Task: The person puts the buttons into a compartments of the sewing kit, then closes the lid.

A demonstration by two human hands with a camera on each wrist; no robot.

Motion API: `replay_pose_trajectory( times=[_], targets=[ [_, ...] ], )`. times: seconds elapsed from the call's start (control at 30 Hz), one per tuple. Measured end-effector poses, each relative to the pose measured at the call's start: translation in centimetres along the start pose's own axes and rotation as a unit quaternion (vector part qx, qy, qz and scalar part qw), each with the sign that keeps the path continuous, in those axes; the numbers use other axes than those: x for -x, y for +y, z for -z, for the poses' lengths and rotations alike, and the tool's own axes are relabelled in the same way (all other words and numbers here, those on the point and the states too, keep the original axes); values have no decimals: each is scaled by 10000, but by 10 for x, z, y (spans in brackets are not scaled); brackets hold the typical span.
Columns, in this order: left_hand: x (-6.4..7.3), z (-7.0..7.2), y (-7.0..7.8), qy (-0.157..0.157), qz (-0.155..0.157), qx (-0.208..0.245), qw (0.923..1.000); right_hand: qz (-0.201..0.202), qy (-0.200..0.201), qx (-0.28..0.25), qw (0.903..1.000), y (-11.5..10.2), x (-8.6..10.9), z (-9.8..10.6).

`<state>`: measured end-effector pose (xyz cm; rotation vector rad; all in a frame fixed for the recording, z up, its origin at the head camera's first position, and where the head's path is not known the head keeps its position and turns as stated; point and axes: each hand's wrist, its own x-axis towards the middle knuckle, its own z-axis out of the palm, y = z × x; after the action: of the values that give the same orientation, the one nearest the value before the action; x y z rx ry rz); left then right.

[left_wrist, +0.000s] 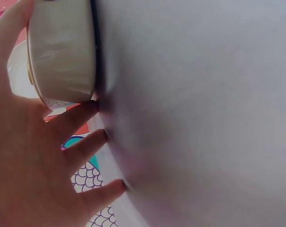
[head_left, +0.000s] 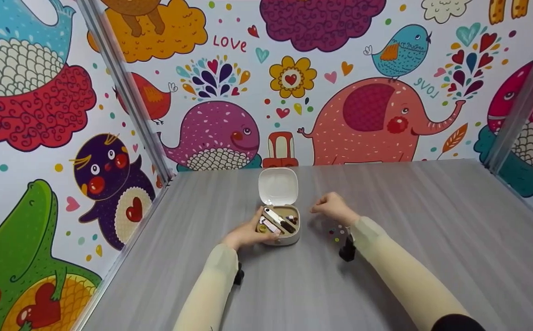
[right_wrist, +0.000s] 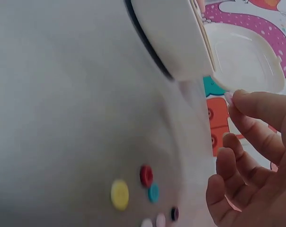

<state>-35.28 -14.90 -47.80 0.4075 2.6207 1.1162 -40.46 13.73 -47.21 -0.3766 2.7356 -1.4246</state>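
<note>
An open white sewing box stands on the table with its lid raised at the back. My left hand holds its left side, the other fingers spread out on the tabletop. Inside the box lie a white-and-black tool, a pink-and-white piece, a yellow round piece and, in the right compartment, small dark red and white buttons. To the right of the box, my right hand pinches a small pale pink button between thumb and forefinger, raised above the table.
Several loose buttons lie on the table near my right wrist, among them a yellow button, a red button and a blue button. Printed panels with metal posts border the grey table at the back and sides.
</note>
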Motion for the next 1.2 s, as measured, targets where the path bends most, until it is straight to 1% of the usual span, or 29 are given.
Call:
replay_pose_trajectory(
  times=[0.17,0.37,0.57,0.63,0.8,1.0,1.2],
  targets=[
    [-2,-1,0,-8,10,12,10000,14,-22,-62,10000,-5,-2,-9],
    [-5,-1,1,-21,-32,89,10000,234,52,-139,9996,-12,-5,-16],
    [-5,-1,1,-17,-100,58,9999,64,70,-214,9997,-19,-6,-22],
    [-5,-2,1,-21,-120,24,9999,105,101,-100,9998,-20,-6,-25],
    [-4,-3,-1,-48,-146,101,9998,409,192,202,9988,-22,-5,-29],
    [-2,-2,-2,-8,-54,93,9999,460,121,308,9984,-22,-7,-33],
    [-3,-1,-3,-20,-87,123,9999,472,135,346,9982,-23,-8,-36]
  ],
)
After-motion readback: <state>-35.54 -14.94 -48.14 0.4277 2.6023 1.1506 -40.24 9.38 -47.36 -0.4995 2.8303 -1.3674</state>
